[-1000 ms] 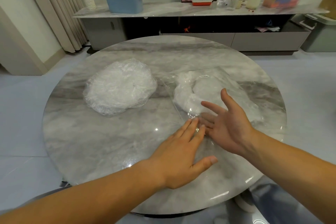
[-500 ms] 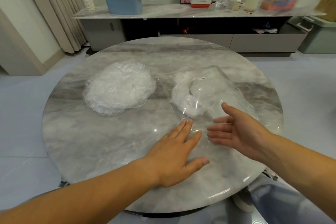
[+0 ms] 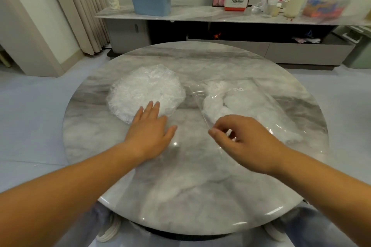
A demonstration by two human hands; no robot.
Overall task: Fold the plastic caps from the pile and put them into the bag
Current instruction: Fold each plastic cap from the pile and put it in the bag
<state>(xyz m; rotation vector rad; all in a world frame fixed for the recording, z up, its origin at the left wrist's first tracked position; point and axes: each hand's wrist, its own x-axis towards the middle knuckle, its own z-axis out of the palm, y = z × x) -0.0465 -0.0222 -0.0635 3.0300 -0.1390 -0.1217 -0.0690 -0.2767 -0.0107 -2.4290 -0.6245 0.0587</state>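
Pile of plastic caps (image 3: 145, 91): heaped on the bench (image 3: 190, 186).
Left hand (image 3: 149, 132): at the pile's near edge, palm down, fingers straight and relaxed, tips touching the caps.
Right hand (image 3: 247, 142): right of the pile, fingers curled, pinching the bag's near edge.
Bag (image 3: 251, 106): clear, just right of the pile, white caps inside.

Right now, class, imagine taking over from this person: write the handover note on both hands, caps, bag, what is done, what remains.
Left hand: open, fingers straight, tips at the near edge of the cap pile on the left of the table.
Right hand: pinches the near edge of the clear bag lying to the right.
Done: some white caps are in the bag.
Left to do: fold and bag the pile.
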